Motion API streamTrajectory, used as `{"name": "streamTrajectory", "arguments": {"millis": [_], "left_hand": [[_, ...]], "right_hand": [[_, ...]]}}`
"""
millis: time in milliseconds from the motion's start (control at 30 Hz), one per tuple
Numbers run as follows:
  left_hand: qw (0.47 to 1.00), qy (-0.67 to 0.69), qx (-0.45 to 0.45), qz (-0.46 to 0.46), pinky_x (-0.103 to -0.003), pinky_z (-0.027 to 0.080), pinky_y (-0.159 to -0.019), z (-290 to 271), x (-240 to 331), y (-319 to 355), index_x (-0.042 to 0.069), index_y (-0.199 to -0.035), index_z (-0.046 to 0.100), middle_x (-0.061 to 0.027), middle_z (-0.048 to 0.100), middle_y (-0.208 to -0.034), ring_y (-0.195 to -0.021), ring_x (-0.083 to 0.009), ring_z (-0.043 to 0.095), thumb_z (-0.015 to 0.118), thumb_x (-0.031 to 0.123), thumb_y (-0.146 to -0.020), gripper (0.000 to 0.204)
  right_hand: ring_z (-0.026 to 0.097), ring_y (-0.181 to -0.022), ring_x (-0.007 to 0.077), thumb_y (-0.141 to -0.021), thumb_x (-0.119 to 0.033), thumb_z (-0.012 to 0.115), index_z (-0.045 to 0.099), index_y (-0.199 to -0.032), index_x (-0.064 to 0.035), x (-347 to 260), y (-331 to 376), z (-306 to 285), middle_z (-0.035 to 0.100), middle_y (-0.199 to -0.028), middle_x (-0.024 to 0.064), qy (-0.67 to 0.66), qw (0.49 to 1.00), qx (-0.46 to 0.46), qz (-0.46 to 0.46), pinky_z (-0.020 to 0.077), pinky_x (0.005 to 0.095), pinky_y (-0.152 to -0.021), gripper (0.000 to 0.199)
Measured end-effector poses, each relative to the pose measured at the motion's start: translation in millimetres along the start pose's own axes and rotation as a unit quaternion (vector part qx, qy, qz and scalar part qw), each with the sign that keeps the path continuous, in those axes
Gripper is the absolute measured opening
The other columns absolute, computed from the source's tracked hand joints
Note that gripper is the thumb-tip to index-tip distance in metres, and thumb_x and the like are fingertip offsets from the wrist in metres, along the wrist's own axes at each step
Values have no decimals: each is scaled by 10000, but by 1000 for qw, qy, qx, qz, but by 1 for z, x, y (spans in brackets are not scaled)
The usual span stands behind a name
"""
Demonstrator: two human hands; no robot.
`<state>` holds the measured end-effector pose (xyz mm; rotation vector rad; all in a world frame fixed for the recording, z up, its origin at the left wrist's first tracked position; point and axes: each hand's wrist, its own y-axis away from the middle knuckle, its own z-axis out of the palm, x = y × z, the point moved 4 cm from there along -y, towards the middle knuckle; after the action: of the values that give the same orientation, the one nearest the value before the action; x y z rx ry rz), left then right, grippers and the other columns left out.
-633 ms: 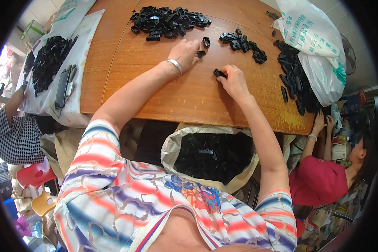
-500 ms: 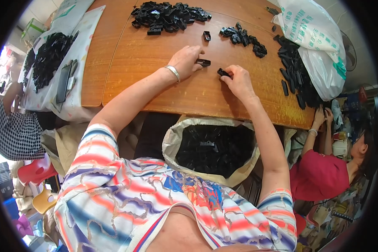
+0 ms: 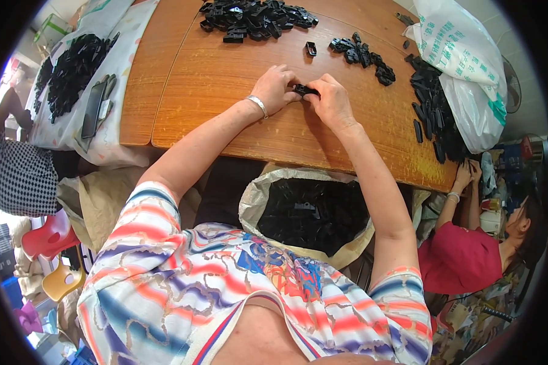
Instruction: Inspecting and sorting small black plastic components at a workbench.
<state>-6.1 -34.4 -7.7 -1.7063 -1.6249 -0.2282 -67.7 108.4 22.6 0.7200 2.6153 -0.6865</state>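
Over the wooden table, my left hand (image 3: 276, 89) and my right hand (image 3: 332, 102) meet at a small black plastic housing (image 3: 304, 90). The fingers of my left hand close on its left end. My right fingers pinch a small black part against its right end; that part is mostly hidden by the fingertips. Beyond my hands a single black housing (image 3: 311, 48) lies apart. To its right is a small cluster of black parts (image 3: 362, 56), and a larger pile of black housings (image 3: 252, 19) spreads at the far side.
An open sack (image 3: 249, 204) of black parts stands below the table edge (image 3: 323, 163). At the right lie long black pieces (image 3: 431, 109) beside a white plastic bag (image 3: 463, 73). A co-worker in a red top (image 3: 460, 258) reaches there. Another black pile (image 3: 73, 73) and a phone (image 3: 92, 109) lie left.
My right hand has moved left and brought its black part against the housing in my left hand. The whole view has shifted slightly.
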Motion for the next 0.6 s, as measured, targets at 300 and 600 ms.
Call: {"name": "streamTrajectory", "arguments": {"millis": [300, 600], "left_hand": [[1000, -8, 5, -17, -368, 484, -846, -5, 0, -5, 62, -913, 694, -97, 614, -914, -932, -289, 574, 757, 139, -722, 216], [962, 68, -265, -11, -319, 521, -859, -14, -4, -45, 77, -1165, 634, -86, 661, -1042, -928, -192, 616, 676, 68, -801, 366]], "right_hand": [[631, -854, 335, -855, -81, 561, 608, -997, 19, -20, 6, 15, 547, -966, 166, 205, 974, -4, -93, 540, 395, -735, 180], [617, -799, 331, -755, -148, 742, 705, -961, -57, -33, 88, -37, 608, -827, 147, 9, 987, -163, 16, 503, 418, -723, 228]]}}
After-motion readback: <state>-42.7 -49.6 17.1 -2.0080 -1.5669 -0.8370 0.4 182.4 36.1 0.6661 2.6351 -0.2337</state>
